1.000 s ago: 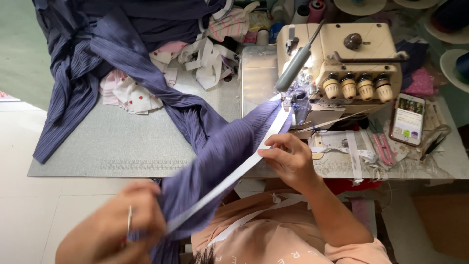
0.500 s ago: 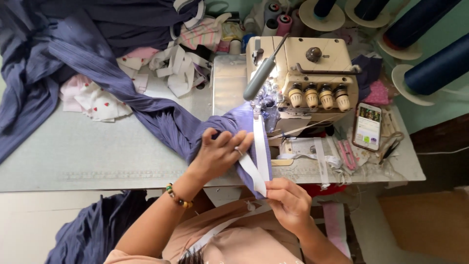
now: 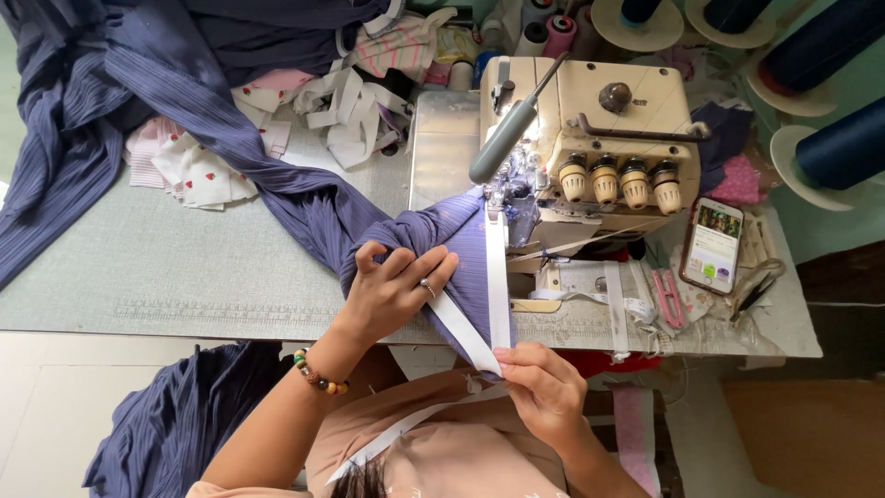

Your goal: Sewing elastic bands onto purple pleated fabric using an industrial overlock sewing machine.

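My right hand (image 3: 544, 392) pinching the white elastic band (image 3: 498, 286) at the table edge, my left hand (image 3: 392, 290) fingers spread, pressing the pleated navy fabric (image 3: 461, 249), both feeding into the cream overlock machine (image 3: 599, 138), smartphone (image 3: 712, 245) beside it

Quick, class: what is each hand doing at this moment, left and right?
Left hand: fingers spread, pressing the blue fabric down on the table.
Right hand: closed, pinching the white band and the fabric's edge.
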